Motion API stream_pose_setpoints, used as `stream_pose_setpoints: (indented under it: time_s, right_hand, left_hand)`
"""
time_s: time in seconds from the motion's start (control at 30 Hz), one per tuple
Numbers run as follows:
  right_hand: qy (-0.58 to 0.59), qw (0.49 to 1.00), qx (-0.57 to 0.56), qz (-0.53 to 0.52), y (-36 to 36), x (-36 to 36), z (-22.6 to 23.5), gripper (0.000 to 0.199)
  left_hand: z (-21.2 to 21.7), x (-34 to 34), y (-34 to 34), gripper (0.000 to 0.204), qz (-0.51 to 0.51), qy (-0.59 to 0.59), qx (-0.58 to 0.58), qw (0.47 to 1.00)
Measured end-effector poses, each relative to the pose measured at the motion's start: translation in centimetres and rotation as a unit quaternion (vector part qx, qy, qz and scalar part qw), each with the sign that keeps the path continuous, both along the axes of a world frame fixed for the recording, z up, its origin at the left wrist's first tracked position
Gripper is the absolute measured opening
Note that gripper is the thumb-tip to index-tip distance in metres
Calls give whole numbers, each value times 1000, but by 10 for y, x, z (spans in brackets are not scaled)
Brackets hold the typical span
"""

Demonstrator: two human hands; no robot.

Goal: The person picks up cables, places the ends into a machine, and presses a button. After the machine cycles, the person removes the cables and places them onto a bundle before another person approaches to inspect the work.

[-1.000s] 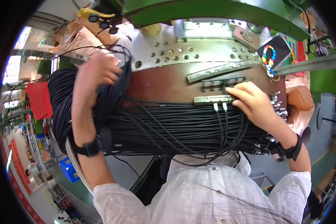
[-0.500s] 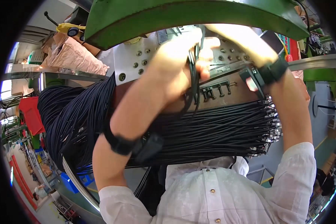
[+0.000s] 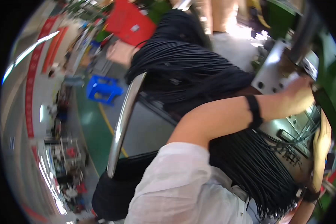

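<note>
Black cables (image 3: 250, 164) drape blurred between both hands; left hand (image 3: 300, 95) and right hand (image 3: 322, 136) fingers unreadable.

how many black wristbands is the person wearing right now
2. One black wristband circles the left forearm just behind the left hand, which is raised to the metal plate. The other black wristband sits low at the right edge, below the right hand.

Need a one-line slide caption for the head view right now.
Left hand and right hand reach to a metal panel above black cables.
</note>
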State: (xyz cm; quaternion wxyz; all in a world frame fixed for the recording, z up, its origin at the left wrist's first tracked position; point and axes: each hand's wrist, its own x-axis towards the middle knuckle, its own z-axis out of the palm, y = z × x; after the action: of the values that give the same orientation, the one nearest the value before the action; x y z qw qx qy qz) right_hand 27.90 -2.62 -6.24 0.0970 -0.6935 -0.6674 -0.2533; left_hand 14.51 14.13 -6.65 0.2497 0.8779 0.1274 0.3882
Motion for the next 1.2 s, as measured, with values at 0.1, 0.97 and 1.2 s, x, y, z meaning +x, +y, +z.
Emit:
stream_pose_setpoints:
  time_s: [0.1, 0.97, 1.2]
  right_hand:
    - [60, 995, -43, -70, -8, 14, 2, 43]
    - [273, 958, 53, -71, -65, -15, 32, 34]
    - [369, 708, 318, -511, -328, -96, -30, 28]
  left_hand:
    - [-28, 45, -17, 16, -19, -141, 309, 940]
    - [47, -56, -2, 59, -108, 277, 27, 954]
    - [0, -281, -102, 45, -312, 510, -390, 700]
